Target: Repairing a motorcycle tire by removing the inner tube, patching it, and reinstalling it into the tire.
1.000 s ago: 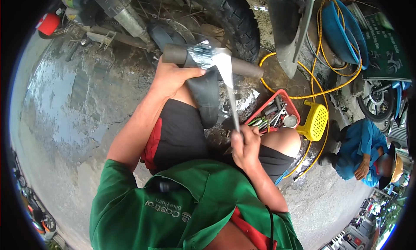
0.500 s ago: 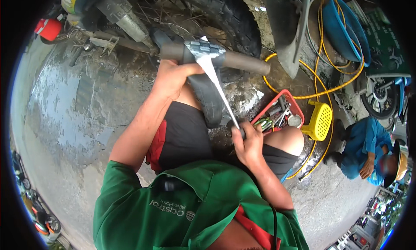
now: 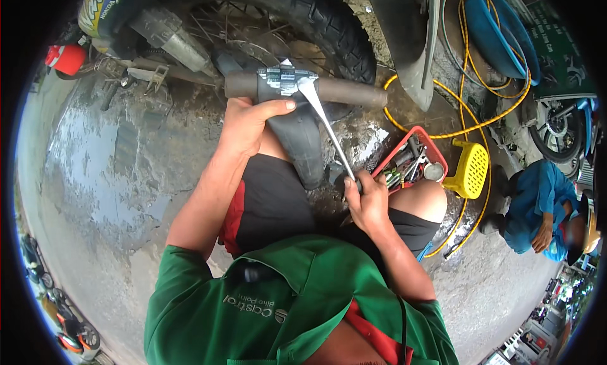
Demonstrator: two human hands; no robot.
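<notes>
A black rubber inner tube [image 3: 296,144] hangs over a thick brown pipe [image 3: 354,94]. On top of it, over the pipe, lies a patch [image 3: 278,80] with a crinkled, printed silvery film. My left hand [image 3: 243,126] grips the tube against the pipe beside the patch, its thumb stretched across and its other fingers hidden behind. With my right hand [image 3: 368,200] I hold the dark end of a metal tyre lever [image 3: 332,134], closed around it. The lever slants up and left, its flat spoon end on the right part of the patch.
Beyond the pipe stands a motorcycle wheel [image 3: 303,14]. A red basket of tools [image 3: 442,151], a yellow plastic stool [image 3: 473,170], a yellow hose [image 3: 455,136] and a blue basin [image 3: 499,39] lie to the right. A person in blue [image 3: 537,204] sits at far right.
The lever's spoon end, blurred over the middle of the patch before, now shows sharply on its right part. My right hand has shifted slightly right; my left hand keeps its hold.
</notes>
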